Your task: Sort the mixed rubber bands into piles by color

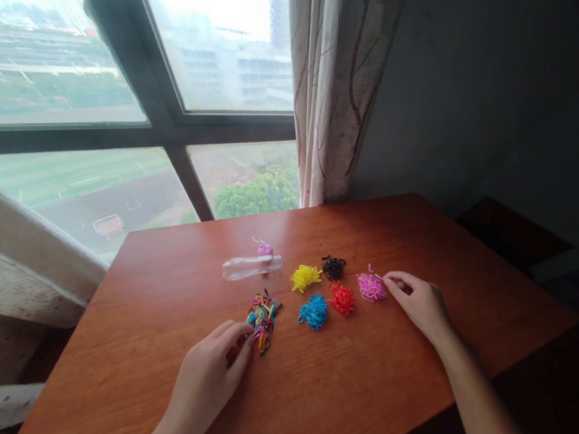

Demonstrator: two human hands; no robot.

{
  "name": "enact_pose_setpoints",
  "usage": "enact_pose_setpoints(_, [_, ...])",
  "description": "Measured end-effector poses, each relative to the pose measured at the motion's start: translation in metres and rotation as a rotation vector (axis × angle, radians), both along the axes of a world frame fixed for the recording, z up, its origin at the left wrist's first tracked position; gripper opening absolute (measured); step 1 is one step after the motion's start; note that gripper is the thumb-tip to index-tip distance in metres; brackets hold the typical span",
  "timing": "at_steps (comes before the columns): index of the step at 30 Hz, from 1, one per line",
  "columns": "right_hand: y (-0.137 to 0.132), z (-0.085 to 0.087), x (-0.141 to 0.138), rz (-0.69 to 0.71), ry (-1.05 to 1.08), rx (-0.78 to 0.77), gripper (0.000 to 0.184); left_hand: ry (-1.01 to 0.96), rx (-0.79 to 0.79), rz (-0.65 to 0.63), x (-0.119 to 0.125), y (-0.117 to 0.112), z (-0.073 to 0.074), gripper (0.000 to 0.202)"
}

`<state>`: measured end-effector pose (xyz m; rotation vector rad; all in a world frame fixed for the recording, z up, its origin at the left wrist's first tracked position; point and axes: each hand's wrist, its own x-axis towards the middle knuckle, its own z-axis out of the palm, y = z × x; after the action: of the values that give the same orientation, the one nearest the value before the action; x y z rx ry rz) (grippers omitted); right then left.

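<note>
A pile of mixed-colour rubber bands [263,316] lies in front of my left hand [213,357]. Its thumb and forefinger pinch at the near left edge of that pile, on what looks like a pink band. To the right, my right hand [419,300] is closed in a pinch, with a small pink rubber band at the fingertips, beside the pink pile [372,287]. Between the hands are single-colour heaps: yellow bands [305,278], black bands [333,267], blue bands [314,312] and red bands [342,298]. One loose pink band lies just behind the pink pile.
A clear plastic bottle [248,268] lies on its side behind the mixed pile, with a pink object [265,250] with a loop against it. Everything rests on a brown wooden table [303,390]. A window frame [175,129] and a curtain [327,93] stand beyond its far edge.
</note>
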<state>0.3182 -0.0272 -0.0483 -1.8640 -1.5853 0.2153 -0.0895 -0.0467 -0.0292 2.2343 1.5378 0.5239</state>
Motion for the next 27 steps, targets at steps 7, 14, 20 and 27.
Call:
enact_pose_setpoints(7, [0.035,-0.006,0.007,-0.004,0.002,0.000,0.038,-0.012,0.014,0.003,0.000,0.002,0.000,0.022])
enact_pose_setpoints(14, [0.042,-0.011,0.008,0.052,0.004,-0.064,0.036,-0.018,-0.008,0.004,-0.001,0.001,0.001,0.023])
enact_pose_setpoints(20, [0.033,-0.004,0.005,0.120,0.009,-0.119,0.033,-0.015,-0.022,0.007,-0.002,0.001,0.002,0.023])
enact_pose_setpoints(27, [0.024,0.006,0.008,0.201,0.017,-0.180,0.029,-0.016,-0.036,0.001,-0.001,0.001,0.002,0.024])
